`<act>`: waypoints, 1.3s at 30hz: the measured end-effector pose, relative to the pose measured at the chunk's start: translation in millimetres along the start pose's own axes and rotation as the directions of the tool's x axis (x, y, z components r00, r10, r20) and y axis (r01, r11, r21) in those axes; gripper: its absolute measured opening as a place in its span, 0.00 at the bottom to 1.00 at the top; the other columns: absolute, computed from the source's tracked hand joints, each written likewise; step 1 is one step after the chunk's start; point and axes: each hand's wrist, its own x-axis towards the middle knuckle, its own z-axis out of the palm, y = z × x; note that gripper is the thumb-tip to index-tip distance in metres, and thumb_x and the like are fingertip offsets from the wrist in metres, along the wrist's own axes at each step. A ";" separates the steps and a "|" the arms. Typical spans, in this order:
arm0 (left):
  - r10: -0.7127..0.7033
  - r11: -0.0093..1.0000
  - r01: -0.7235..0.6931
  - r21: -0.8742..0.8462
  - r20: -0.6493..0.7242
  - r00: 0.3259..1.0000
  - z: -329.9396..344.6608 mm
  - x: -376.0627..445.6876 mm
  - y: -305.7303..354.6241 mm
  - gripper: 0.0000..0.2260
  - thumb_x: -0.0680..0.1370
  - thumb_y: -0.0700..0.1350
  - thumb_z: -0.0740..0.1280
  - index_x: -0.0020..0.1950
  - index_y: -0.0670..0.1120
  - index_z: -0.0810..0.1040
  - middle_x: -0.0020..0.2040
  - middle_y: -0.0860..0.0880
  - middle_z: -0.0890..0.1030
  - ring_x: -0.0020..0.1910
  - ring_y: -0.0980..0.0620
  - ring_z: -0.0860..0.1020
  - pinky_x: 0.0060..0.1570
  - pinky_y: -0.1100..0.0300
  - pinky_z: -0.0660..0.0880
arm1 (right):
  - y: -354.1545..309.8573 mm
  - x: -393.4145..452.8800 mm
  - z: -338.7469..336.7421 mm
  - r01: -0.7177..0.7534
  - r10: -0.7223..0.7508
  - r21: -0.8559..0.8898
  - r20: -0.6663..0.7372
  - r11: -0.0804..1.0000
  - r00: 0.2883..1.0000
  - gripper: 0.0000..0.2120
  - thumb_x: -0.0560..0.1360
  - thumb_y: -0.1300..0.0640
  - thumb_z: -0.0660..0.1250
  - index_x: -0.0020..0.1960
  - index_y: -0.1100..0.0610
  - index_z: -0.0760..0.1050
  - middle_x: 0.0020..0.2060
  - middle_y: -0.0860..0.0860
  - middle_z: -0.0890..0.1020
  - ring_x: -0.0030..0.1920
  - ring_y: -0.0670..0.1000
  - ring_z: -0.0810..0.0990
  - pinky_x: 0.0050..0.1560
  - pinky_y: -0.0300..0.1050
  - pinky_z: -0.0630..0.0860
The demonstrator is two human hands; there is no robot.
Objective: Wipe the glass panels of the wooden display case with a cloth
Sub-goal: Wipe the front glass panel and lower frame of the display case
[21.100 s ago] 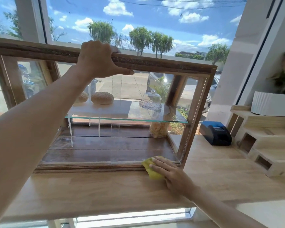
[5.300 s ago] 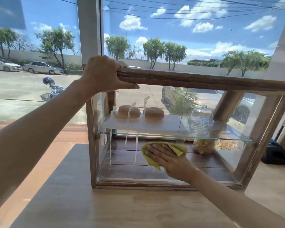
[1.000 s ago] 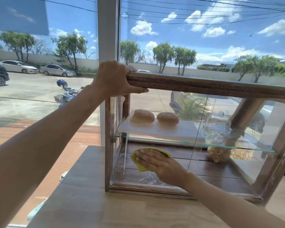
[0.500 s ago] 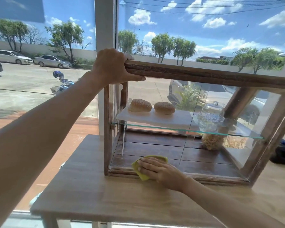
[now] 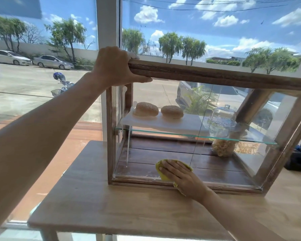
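A wooden display case (image 5: 215,75) with glass panels stands on a wooden table (image 5: 111,206). My left hand (image 5: 115,66) grips the top left corner of the case's frame, fingers over the top and thumb along the front edge. My right hand (image 5: 179,176) lies flat with straight fingers on a yellow cloth (image 5: 161,170) and presses it against the lower part of the front glass panel (image 5: 233,162), just above the bottom rail. Most of the cloth is hidden under the hand.
Inside, two buns (image 5: 172,111) on a white board (image 5: 163,123) and a glass dome (image 5: 221,119) sit on a glass shelf (image 5: 189,135). A large window (image 5: 42,66) is behind the case. A dark object (image 5: 299,159) lies at the right.
My right hand has slid the cloth to the right along the bottom of the front glass. My left hand keeps its grip on the top left corner.
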 end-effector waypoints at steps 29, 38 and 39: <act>0.001 1.000 -0.001 -0.013 0.049 0.999 -2.3 0.2 -1.3 0.43 0.59 0.79 0.54 0.55 0.49 0.81 0.31 0.46 0.80 0.32 0.50 0.74 0.41 0.60 0.67 | -32.1 -54.0 -8.6 -0.406 0.377 0.090 0.234 0.909 0.896 0.41 0.64 0.72 0.58 0.75 0.53 0.56 0.75 0.47 0.57 0.76 0.48 0.52 0.74 0.40 0.43; -0.004 1.000 0.003 0.005 0.058 0.998 -2.4 -0.7 -0.3 0.44 0.58 0.80 0.53 0.55 0.47 0.81 0.30 0.46 0.80 0.32 0.49 0.75 0.42 0.58 0.70 | -77.7 -41.0 -15.0 -0.719 0.835 0.452 -0.126 0.528 0.535 0.37 0.65 0.78 0.64 0.70 0.57 0.69 0.70 0.51 0.68 0.67 0.55 0.72 0.65 0.42 0.68; -0.005 1.000 0.005 0.003 0.061 0.998 -2.3 -0.2 -0.4 0.45 0.58 0.79 0.51 0.55 0.47 0.82 0.30 0.46 0.80 0.32 0.49 0.75 0.42 0.58 0.70 | -87.4 -30.1 -15.2 -0.746 0.882 0.489 -0.122 0.452 0.455 0.36 0.66 0.77 0.63 0.71 0.57 0.67 0.71 0.50 0.67 0.67 0.55 0.72 0.65 0.42 0.69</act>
